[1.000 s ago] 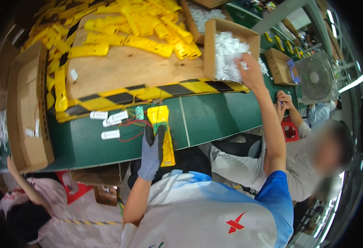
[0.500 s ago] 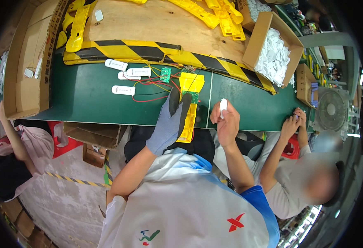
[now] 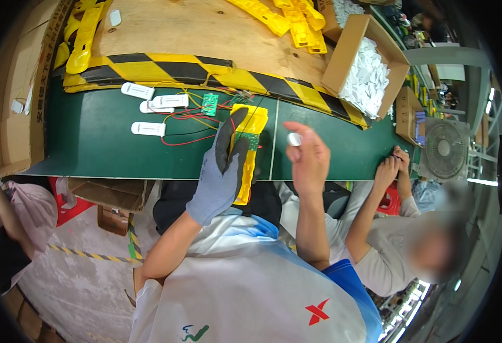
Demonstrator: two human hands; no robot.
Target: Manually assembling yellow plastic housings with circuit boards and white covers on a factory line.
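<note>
My left hand (image 3: 217,174), in a grey-blue glove with black palm and fingers, is closed around a long yellow plastic housing (image 3: 255,121) at the table's near edge. A green circuit board (image 3: 247,140) lies inside the housing. Bare and a little further right, my right hand (image 3: 311,166) pinches a small white plastic piece (image 3: 294,139) above the table, its index finger stretched out. Left of the housing lie several white oblong modules (image 3: 148,128) with red, black and yellow wires, beside another green circuit board (image 3: 210,104).
A black-and-yellow striped edge (image 3: 174,67) borders a raised wooden board (image 3: 165,28) bearing more yellow housings (image 3: 82,48). A carton of white pieces (image 3: 368,77) stands at the right, a large carton (image 3: 19,103) at the left. A co-worker's hands (image 3: 392,166) and a fan (image 3: 446,148) are further right.
The whole view has shifted, so the table appears further left. My right hand has turned and its index finger has straightened, tilting the white piece. My left hand keeps hold of the housing.
</note>
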